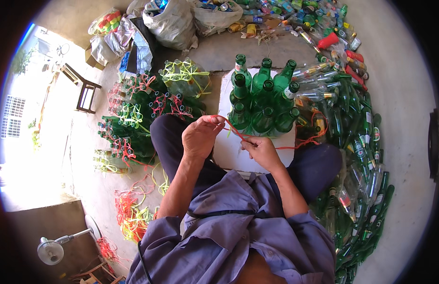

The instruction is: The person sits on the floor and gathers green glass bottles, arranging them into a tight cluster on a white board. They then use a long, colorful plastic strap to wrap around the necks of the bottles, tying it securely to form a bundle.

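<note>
My left hand (201, 137) is raised in front of my lap, a red plastic string (232, 128) looped over its fingertips. With thumb and fingers, my right hand (263, 151) pinches the same string a little lower. The string's tail runs right, past my knee, to the piled bottles. Just beyond my hands several green glass bottles (263, 94) stand upright in close rows on a white board (228, 154). Their caps are off and a few necks carry labels. A strand of red string passes by the lower front of the group, partly hidden by my hands.
Bundles of green bottles tied with string (134, 120) stand at left. Loose glass bottles (361, 149) are heaped along the right wall. Tangled red and yellow string (132, 216) lies on the floor near a pedestal fan (50, 251). White sacks (173, 26) and a wooden chair (86, 90) are farther off.
</note>
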A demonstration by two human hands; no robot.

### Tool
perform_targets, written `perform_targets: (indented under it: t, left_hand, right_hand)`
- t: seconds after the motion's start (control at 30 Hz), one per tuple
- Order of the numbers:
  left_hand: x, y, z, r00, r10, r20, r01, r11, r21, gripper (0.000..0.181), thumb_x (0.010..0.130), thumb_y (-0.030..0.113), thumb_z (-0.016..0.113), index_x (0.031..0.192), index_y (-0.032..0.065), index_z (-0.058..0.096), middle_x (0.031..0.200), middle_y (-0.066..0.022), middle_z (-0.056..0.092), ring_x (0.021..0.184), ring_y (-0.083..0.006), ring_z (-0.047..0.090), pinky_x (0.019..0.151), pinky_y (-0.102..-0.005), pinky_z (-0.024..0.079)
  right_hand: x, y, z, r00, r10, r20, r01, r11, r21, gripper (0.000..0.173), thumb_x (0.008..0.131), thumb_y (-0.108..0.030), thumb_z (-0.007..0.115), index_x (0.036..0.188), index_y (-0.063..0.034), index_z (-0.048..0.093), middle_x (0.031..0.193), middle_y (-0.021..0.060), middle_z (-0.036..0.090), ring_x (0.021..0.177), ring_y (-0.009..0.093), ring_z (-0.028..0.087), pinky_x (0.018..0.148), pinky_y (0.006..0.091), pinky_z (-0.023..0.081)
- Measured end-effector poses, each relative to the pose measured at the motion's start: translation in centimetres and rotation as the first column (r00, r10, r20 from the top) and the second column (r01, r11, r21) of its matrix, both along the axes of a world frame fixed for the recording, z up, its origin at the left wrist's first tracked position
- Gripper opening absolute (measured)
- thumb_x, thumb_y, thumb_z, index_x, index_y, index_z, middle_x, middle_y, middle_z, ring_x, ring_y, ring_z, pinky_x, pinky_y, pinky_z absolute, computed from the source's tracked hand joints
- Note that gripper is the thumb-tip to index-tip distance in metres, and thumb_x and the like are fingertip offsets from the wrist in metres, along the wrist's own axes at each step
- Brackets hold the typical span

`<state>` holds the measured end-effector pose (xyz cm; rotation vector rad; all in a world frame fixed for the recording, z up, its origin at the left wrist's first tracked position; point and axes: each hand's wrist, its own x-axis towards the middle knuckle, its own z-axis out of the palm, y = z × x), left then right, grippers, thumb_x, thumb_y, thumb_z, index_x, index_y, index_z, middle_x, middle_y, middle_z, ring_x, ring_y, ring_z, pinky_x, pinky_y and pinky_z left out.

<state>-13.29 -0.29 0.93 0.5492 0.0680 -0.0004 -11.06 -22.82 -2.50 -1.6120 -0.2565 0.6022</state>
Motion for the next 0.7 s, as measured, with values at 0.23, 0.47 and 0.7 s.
perform_targets:
  t: [0.23,0.47,0.7]
  left_hand:
    - [-0.3,-0.9,1.2,0.999,0.023,0.045,-0.03,0.99,0.139,0.046,0.087,0.028,0.059,0.118,-0.0058,0.061,0.126,-0.0125,0.058,0.12,-0.0239,0.051,0.109,-0.0426,0.033]
    - [0.7,-2.6,4.3,0.992,-0.01,0.124,-0.046,0.895,0.443,0.055,0.087,0.021,0.066,0.131,-0.0088,0.054,0.141,-0.0169,0.052,0.118,-0.0236,0.057,0.106,-0.0404,0.039]
    - [0.9,-2.5,4.9,0.979,-0.008,0.202,-0.125,0.763,0.635,0.044,0.089,0.017,0.068,0.126,-0.0048,0.061,0.142,-0.0195,0.052,0.123,-0.0249,0.055,0.108,-0.0393,0.04]
  right_hand:
    - [0.4,-1.2,0.8,1.0,0.008,0.01,-0.008,1.0,-0.006,0.022,0.094,-0.017,0.063,0.091,0.0032,0.072,0.072,0.0013,0.066,0.053,0.006,0.052,0.051,0.0242,0.042]
    - [0.4,-0.6,3.2,0.974,0.079,-0.211,-0.001,0.938,0.347,0.018,0.095,-0.013,0.063,0.103,-0.0003,0.072,0.081,-0.001,0.068,0.057,0.003,0.05,0.051,0.0194,0.041]
    - [0.2,0.2,3.7,0.961,0.15,-0.232,-0.03,0.892,0.451,0.022,0.095,-0.012,0.063,0.112,-0.0009,0.07,0.087,-0.0011,0.069,0.059,0.003,0.052,0.052,0.019,0.041]
